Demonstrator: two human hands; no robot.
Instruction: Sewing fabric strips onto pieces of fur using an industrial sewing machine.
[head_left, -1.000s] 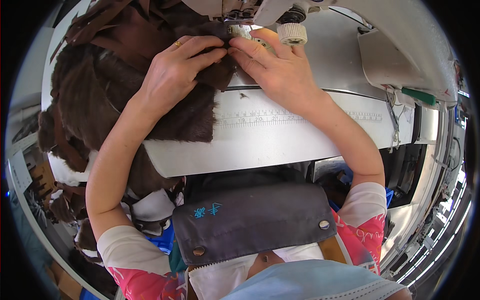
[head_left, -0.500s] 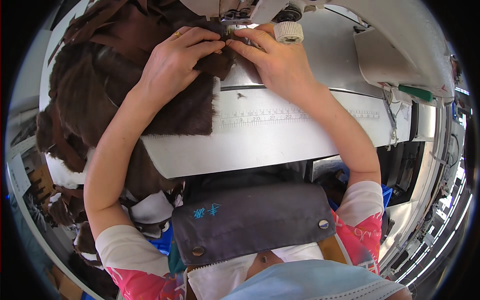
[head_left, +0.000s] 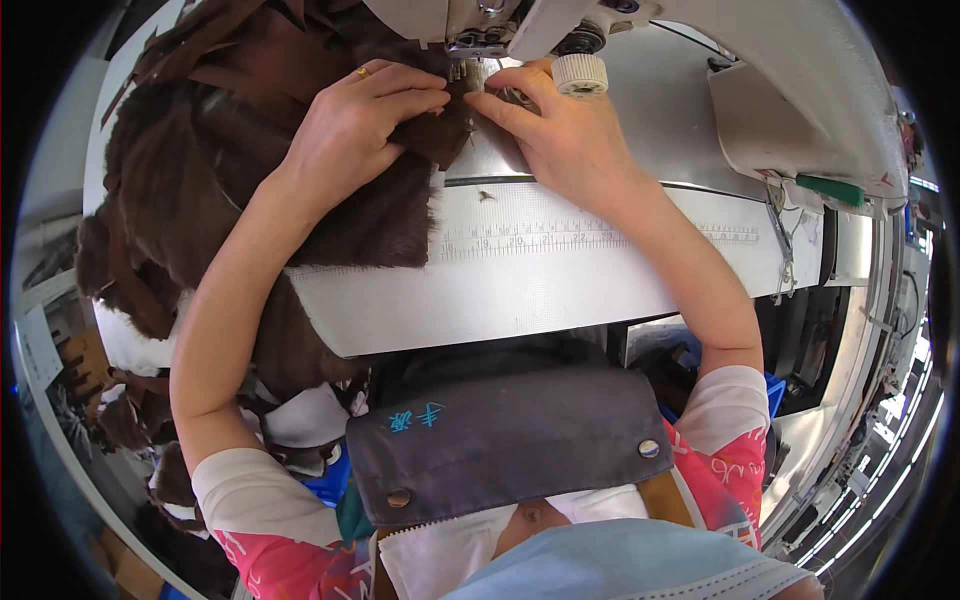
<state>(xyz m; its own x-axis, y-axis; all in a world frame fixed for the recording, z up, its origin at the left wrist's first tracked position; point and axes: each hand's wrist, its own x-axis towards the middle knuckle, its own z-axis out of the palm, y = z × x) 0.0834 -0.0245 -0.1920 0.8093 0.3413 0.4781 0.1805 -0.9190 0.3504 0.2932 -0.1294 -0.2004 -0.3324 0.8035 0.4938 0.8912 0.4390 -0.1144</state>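
Note:
At the sewing machine head (head_left: 480,40), my left hand (head_left: 355,125) lies over a dark brown fur piece (head_left: 375,215). Its fingers are pressed together on the fur's edge beside the needle area, and a ring shows on one finger. My right hand (head_left: 570,130) is just right of that edge, over the shiny metal machine bed (head_left: 490,150). Thumb and index finger there are apart, the thumb tip close to the brown edge. No held thing shows between them. The other right fingers are partly hidden behind the white ribbed knob (head_left: 580,75).
More brown fur and strips (head_left: 160,190) are heaped to the left, hanging over the table edge. A white table extension with a printed ruler (head_left: 560,240) lies in front. The machine's pale body (head_left: 780,120) stands at right, with tweezers (head_left: 783,235) near it.
My right thumb and index finger have spread and drawn back slightly from the fur edge, where they were close to my left fingertips. My left hand has barely moved.

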